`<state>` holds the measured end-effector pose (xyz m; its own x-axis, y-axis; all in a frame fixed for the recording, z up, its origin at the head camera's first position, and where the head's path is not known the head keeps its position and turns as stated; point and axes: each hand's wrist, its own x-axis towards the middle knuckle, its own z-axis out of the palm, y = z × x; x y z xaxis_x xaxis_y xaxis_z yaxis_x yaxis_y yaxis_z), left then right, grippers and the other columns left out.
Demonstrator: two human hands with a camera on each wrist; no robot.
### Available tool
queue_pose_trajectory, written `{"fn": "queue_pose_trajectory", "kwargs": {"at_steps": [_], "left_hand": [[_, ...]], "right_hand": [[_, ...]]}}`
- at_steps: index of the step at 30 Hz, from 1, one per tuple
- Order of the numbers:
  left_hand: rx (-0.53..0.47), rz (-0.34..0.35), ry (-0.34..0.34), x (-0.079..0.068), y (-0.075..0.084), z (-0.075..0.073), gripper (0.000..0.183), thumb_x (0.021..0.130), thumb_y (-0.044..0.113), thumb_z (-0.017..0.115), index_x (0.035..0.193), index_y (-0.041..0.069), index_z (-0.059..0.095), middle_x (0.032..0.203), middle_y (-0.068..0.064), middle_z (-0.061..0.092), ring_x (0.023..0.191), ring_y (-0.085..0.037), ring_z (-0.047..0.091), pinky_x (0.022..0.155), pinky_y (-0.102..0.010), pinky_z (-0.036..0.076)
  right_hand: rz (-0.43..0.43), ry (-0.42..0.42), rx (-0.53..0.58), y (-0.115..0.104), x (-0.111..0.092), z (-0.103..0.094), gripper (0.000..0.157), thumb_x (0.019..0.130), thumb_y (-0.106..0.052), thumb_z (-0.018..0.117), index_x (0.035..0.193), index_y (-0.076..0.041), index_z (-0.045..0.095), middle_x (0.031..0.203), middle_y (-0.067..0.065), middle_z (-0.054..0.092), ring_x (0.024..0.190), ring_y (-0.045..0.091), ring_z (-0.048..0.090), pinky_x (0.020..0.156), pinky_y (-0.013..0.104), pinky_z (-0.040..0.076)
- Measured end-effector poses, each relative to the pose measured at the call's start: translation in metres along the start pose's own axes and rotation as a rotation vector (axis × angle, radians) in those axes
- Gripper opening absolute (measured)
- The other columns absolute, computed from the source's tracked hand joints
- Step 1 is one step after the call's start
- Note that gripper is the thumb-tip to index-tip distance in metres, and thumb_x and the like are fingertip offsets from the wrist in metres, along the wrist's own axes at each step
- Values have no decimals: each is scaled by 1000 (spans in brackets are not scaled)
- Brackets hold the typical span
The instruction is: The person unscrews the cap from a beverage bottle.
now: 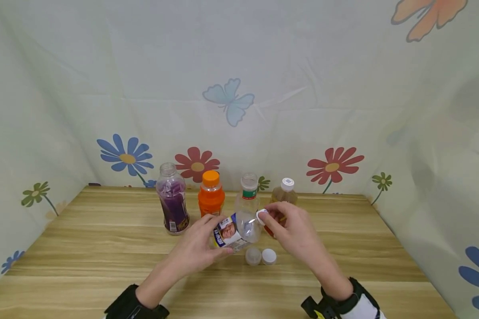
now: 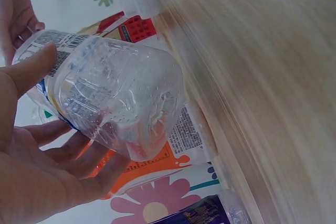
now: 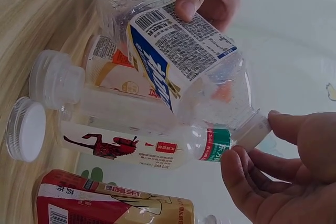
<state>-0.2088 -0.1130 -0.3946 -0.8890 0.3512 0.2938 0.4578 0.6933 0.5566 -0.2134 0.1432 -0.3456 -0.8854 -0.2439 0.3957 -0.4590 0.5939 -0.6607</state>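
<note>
My left hand [image 1: 195, 246] grips a clear plastic bottle [image 1: 231, 231] round its blue and white label, thumb on one side and fingers on the other. The bottle lies tilted in the air, its neck toward the right; no drink shows in its clear base [image 2: 142, 93]. At the neck my right hand [image 1: 297, 228] pinches a white cap [image 3: 252, 131] between thumb and fingers, the cap sitting over the mouth. Below on the table are a translucent lid [image 1: 253, 256] and a white cap lying beside it [image 1: 269, 256].
Behind stand an uncapped bottle with a purple label [image 1: 173, 204], an orange bottle [image 1: 210, 197] with an orange cap, an uncapped clear bottle with a green neck band [image 1: 249, 193], and a white-capped bottle [image 1: 285, 193] partly behind my right hand. A flowered cloth [image 1: 263, 141] hangs behind the wooden table [image 1: 115, 248].
</note>
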Motion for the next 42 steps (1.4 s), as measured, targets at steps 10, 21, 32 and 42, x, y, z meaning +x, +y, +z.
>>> {"fn": "queue_pose_trajectory", "kwargs": {"at_steps": [10,21,32,42], "left_hand": [[55,19,14,-1,2,2,75,82,34,89,143,3,57,129,-8,61,108,-23,58,96,-44,52],[84,26,35,-1,0,3,75,81,32,89,143,2,57,131,-9,61,111,-24,59,98,-47,51],[72,22,18,0,0,2,72,82,30,89,142,4,59,128,-8,61,108,-23,59,96,-46,52],[36,25,-16,1,-4,0,75,83,34,88,145,5,56,127,-6,61,106,-22,59,96,-46,52]], "right_hand": [[-18,-17,-67,-2,-1,0,18,97,-16,74,110,-4,73,92,1,64,76,13,59,65,27,54],[-124,-44,-82,-4,0,-1,19,94,-7,75,111,-1,71,96,2,62,82,13,58,69,26,56],[-205,-78,-41,0,-2,-2,24,93,1,74,116,-2,69,106,4,65,84,13,61,72,26,57],[-249,-79,-44,0,-1,-2,28,92,5,73,118,-3,68,110,3,64,83,12,59,70,26,55]]}}
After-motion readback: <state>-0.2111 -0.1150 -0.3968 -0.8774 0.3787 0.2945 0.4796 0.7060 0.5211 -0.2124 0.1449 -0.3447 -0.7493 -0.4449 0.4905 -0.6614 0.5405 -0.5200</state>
